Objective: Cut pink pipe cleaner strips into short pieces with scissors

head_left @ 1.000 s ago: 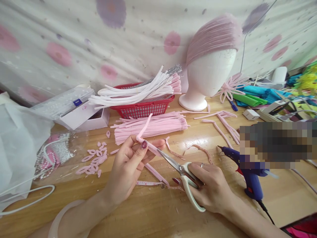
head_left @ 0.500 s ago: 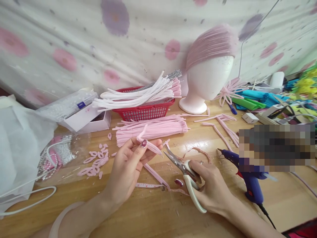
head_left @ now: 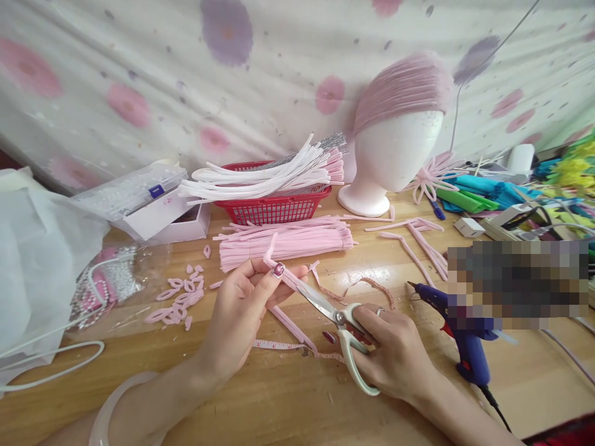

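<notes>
A short pink pipe cleaner piece (head_left: 290,277) with a bent upper end is pinched between the thumb and fingers of my left hand (head_left: 246,303). My right hand (head_left: 395,350) is wrapped round the pale handles of scissors (head_left: 320,301). The scissor blades touch the lower right end of the pink piece and look nearly closed. Behind my left hand lies a thick bundle of pink pipe cleaners (head_left: 297,244). Small pink loops (head_left: 179,306) are scattered to the left of that hand. Below the blades, a measuring tape (head_left: 279,344) runs beside a pink strip (head_left: 290,327).
A red basket (head_left: 274,210) holds white stems at the back. A white foam head (head_left: 395,152) stands right of it. A blue glue gun (head_left: 471,350) lies at the right, near a blurred patch. White boxes (head_left: 181,226) and a beaded bag (head_left: 109,285) are at the left.
The scissors have moved left and their blades have come together at the end of the pink piece. My left hand has shifted slightly to the right. The whole view has moved a little.
</notes>
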A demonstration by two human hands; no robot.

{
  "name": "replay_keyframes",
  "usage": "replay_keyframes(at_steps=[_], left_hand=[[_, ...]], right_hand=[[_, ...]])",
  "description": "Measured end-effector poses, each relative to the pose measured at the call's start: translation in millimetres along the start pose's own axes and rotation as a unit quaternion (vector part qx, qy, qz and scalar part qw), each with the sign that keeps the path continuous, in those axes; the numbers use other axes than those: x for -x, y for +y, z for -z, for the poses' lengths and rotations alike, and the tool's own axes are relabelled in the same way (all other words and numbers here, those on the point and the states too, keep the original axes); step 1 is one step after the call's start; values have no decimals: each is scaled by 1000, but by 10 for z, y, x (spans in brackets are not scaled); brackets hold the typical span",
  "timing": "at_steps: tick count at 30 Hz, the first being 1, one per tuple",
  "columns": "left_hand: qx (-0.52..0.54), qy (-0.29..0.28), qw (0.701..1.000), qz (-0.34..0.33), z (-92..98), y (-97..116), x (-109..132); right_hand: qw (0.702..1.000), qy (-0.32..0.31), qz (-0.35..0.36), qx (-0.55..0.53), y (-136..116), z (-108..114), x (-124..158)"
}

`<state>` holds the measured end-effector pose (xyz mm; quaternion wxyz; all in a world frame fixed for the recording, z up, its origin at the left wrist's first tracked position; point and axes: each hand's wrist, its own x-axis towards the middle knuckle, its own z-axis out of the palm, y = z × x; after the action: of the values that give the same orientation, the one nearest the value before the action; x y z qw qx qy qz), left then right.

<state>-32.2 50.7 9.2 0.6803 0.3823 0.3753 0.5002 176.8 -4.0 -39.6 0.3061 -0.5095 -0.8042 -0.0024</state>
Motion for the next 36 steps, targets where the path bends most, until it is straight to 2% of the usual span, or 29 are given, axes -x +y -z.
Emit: replay_keyframes(at_steps=[9, 13, 19, 22, 26, 32, 36], left_hand=[[-2, 5, 1000, 5, 2, -3, -6], [7, -1, 1000, 3, 12, -6, -12], [52, -43, 998, 12, 46, -38, -43], [61, -51, 997, 17, 55, -47, -44], [55, -47, 997, 24, 34, -43, -41], [51, -32, 998, 36, 11, -56, -25], [57, -31, 997, 31, 17, -85, -9]], right_hand=[[1000, 25, 4, 11, 17, -31, 31], [998, 14, -27, -56, 27, -19, 44], [962, -99, -145, -207, 13, 57, 4], [937, -149, -174, -262, -20, 76, -18], [918, -176, -194, -296, -66, 70, -27], [929, -177, -174, -274, -53, 35, 11], [946, -153, -150, -245, -42, 26, 23]])
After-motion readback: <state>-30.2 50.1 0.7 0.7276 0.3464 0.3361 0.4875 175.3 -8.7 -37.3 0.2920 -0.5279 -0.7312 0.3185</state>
